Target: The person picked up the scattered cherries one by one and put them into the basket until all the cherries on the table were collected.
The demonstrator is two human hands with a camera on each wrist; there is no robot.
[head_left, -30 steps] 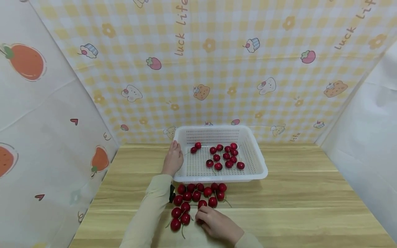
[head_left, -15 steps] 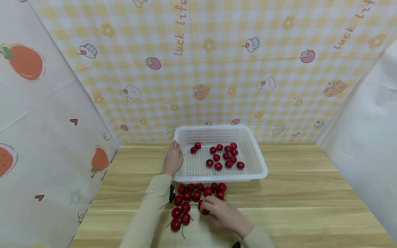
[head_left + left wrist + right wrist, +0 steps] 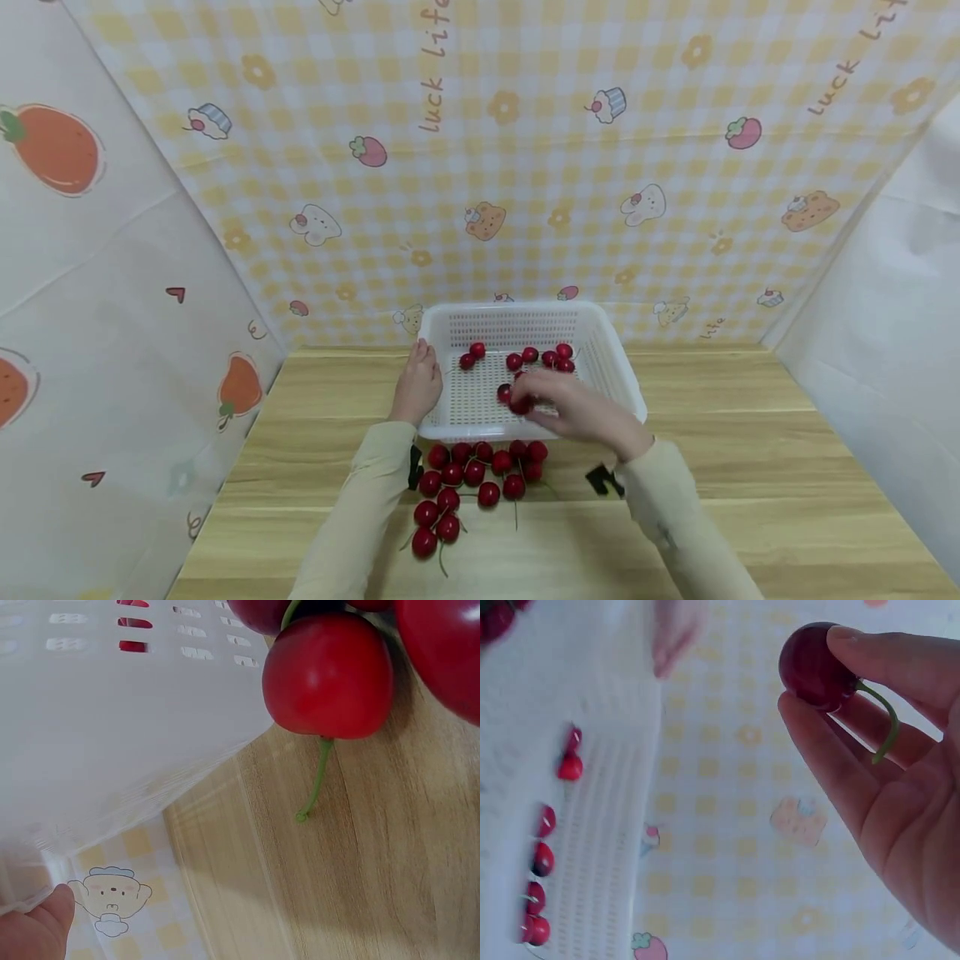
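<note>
A white plastic basket point(image 3: 480, 433) with slotted walls stands near the back of the table, with several red cherries inside. Along its left rim my left hand point(image 3: 417, 385) holds on; in the left wrist view part of this hand point(image 3: 34, 930) shows at the rim's edge. Over the basket, my right hand point(image 3: 573, 408) pinches a dark red cherry point(image 3: 817, 667) between thumb and fingertips, its green stem toward the palm. That hand hides some cherries below it in the head view. In front of the basket lie several stemmed cherries point(image 3: 489, 494) on the wood.
The wood-grain table point(image 3: 750, 467) extends to both sides. Behind the basket rises a yellow checked cloth point(image 3: 555, 167), with a white printed sheet point(image 3: 120, 333) at the left and a plain white one point(image 3: 885, 317) at the right.
My right hand has lifted a cherry from the front pile and carried it forward over the basket. The left hand has stayed at the basket's left rim.
</note>
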